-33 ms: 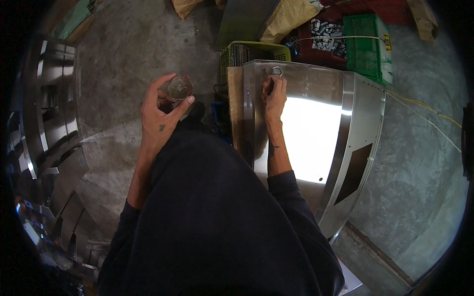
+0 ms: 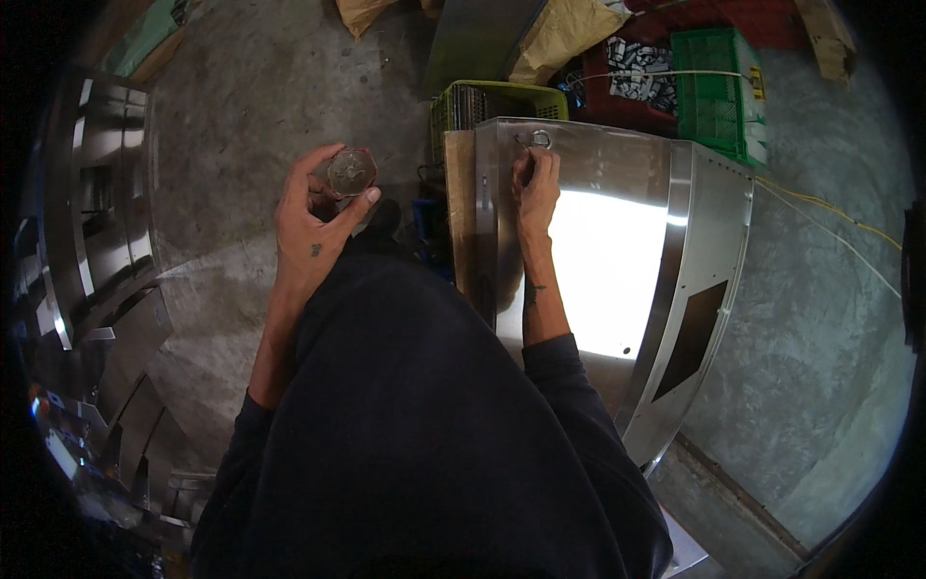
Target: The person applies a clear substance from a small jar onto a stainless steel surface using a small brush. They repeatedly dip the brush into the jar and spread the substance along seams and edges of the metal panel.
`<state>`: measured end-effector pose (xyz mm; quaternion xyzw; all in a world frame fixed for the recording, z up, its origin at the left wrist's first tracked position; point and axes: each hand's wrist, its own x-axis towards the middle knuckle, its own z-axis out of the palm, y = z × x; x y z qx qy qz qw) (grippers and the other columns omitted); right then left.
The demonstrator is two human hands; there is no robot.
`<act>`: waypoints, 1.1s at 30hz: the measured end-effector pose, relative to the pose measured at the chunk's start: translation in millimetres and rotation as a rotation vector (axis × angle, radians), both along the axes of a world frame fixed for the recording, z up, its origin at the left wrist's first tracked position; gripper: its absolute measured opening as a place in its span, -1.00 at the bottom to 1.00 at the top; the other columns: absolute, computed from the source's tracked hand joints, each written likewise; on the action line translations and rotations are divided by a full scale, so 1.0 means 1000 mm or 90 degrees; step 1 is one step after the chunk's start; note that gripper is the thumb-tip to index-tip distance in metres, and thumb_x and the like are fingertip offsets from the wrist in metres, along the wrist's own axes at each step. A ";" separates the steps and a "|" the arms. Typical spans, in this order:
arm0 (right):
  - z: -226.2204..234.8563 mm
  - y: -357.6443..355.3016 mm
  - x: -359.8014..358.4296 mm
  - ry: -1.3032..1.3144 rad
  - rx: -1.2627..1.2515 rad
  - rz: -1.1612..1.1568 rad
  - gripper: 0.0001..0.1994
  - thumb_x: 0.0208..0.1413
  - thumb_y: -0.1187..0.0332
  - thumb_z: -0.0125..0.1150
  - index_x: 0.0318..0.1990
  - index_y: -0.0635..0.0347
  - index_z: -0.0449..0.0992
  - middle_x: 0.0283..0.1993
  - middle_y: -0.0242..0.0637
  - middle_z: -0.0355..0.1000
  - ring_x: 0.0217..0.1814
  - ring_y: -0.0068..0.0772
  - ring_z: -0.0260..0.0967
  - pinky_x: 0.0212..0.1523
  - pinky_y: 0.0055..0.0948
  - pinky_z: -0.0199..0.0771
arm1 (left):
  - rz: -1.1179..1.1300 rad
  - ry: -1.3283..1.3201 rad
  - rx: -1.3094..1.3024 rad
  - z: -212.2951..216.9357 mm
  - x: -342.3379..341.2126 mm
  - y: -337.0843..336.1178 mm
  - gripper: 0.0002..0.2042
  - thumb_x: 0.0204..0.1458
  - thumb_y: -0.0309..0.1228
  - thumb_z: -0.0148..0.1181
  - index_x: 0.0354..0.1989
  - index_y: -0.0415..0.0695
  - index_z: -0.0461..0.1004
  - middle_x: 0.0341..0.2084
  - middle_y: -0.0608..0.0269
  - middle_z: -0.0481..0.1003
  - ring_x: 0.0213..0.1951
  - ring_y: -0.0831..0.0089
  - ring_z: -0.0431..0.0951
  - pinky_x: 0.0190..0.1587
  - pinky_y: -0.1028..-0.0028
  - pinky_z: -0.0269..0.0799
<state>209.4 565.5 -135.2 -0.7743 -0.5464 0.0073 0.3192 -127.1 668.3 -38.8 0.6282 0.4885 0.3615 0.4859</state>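
Note:
My left hand (image 2: 316, 212) is wrapped round a small round container (image 2: 353, 174) with a reddish rim, held up over the floor. Its top faces me and looks greyish and see-through; I cannot make out what is inside. My right hand (image 2: 538, 188) rests near the far edge of a shiny stainless steel cabinet (image 2: 617, 159), fingers pinched together. A thin dark bit shows at those fingertips, too small to name. Just beyond them lies a small metal ring (image 2: 541, 140) on the steel. Whether the fingers touch the ring is unclear.
Beyond the cabinet stand a yellow-green crate (image 2: 511, 89), a red crate of small metal parts (image 2: 641, 75) and a green crate (image 2: 709, 92). A wooden board (image 2: 460, 207) edges the cabinet's left side. Steel units (image 2: 101, 193) stand at left. A yellow cord (image 2: 830, 205) crosses the floor.

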 end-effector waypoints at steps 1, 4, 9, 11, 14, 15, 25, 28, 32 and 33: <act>0.000 0.001 0.000 -0.018 0.009 0.002 -0.56 0.17 0.69 0.32 0.20 0.24 0.48 0.18 -0.01 0.46 0.04 0.12 0.57 -0.07 -0.09 0.69 | 0.001 -0.002 -0.007 0.000 0.000 0.000 -0.39 0.15 -0.39 0.63 0.37 -0.08 0.49 -0.29 0.23 0.62 -0.31 0.52 0.65 -0.28 0.44 0.57; 0.000 0.002 0.001 -0.037 0.022 0.005 -0.58 0.17 0.69 0.34 0.18 0.25 0.48 0.17 -0.01 0.46 0.03 0.12 0.58 -0.07 -0.09 0.69 | 0.001 -0.001 -0.016 0.000 0.001 -0.001 -0.38 0.15 -0.39 0.63 0.37 -0.08 0.49 -0.29 0.23 0.62 -0.32 0.54 0.64 -0.28 0.44 0.57; 0.002 0.002 -0.001 -0.019 0.013 0.000 -0.59 0.18 0.69 0.32 0.17 0.26 0.48 0.16 0.00 0.46 0.01 0.11 0.57 -0.09 -0.08 0.69 | 0.001 -0.010 -0.014 0.001 0.001 -0.001 -0.38 0.15 -0.39 0.63 0.37 -0.09 0.49 -0.28 0.22 0.62 -0.30 0.53 0.65 -0.26 0.43 0.59; 0.003 0.002 -0.001 0.001 0.000 -0.008 -0.61 0.20 0.69 0.30 0.17 0.26 0.48 0.15 0.00 0.46 0.00 0.09 0.57 -0.10 -0.08 0.69 | 0.004 -0.019 -0.009 0.000 0.001 -0.001 -0.38 0.15 -0.39 0.63 0.37 -0.10 0.49 -0.28 0.22 0.63 -0.28 0.51 0.66 -0.23 0.43 0.60; 0.005 0.003 -0.003 -0.017 0.021 0.005 -0.63 0.24 0.69 0.26 0.17 0.25 0.48 0.15 0.00 0.46 -0.01 0.07 0.57 -0.11 -0.08 0.68 | 0.003 -0.014 -0.003 0.000 0.000 -0.002 -0.39 0.16 -0.39 0.63 0.37 -0.10 0.49 -0.26 0.20 0.64 -0.25 0.49 0.67 -0.20 0.42 0.61; 0.006 0.003 -0.004 0.024 0.000 -0.008 -0.64 0.25 0.69 0.25 0.17 0.25 0.48 0.15 -0.01 0.46 -0.01 0.07 0.57 -0.10 -0.08 0.68 | 0.003 -0.009 -0.001 0.000 -0.001 -0.002 -0.39 0.16 -0.39 0.62 0.37 -0.10 0.49 -0.26 0.20 0.64 -0.23 0.48 0.68 -0.19 0.42 0.62; 0.000 0.002 0.000 -0.006 0.004 0.000 -0.62 0.23 0.68 0.25 0.18 0.23 0.48 0.16 -0.01 0.46 0.05 0.11 0.59 -0.05 -0.08 0.69 | -0.004 -0.001 0.017 0.004 0.000 -0.002 -0.39 0.15 -0.42 0.63 0.37 -0.09 0.49 -0.26 0.21 0.64 -0.28 0.52 0.68 -0.26 0.46 0.61; -0.001 0.001 0.001 -0.002 -0.001 -0.002 -0.62 0.23 0.68 0.24 0.18 0.23 0.48 0.17 0.00 0.46 0.07 0.13 0.59 -0.03 -0.07 0.69 | -0.002 0.001 0.013 0.002 -0.001 -0.003 -0.39 0.15 -0.42 0.63 0.37 -0.09 0.49 -0.27 0.22 0.64 -0.27 0.52 0.68 -0.25 0.45 0.62; -0.001 0.001 0.001 -0.006 -0.007 -0.002 -0.64 0.24 0.67 0.22 0.17 0.24 0.48 0.17 0.00 0.46 0.09 0.13 0.58 -0.02 -0.06 0.69 | 0.000 -0.017 0.029 -0.001 0.000 -0.003 -0.39 0.15 -0.42 0.63 0.36 -0.08 0.49 -0.27 0.22 0.63 -0.27 0.51 0.68 -0.25 0.44 0.63; 0.000 0.001 0.000 -0.001 -0.006 -0.001 -0.64 0.24 0.67 0.23 0.17 0.24 0.48 0.17 0.00 0.46 0.09 0.14 0.58 -0.01 -0.06 0.69 | 0.001 -0.018 0.034 0.000 0.000 -0.003 -0.39 0.15 -0.42 0.63 0.36 -0.08 0.49 -0.27 0.22 0.63 -0.27 0.51 0.68 -0.24 0.44 0.63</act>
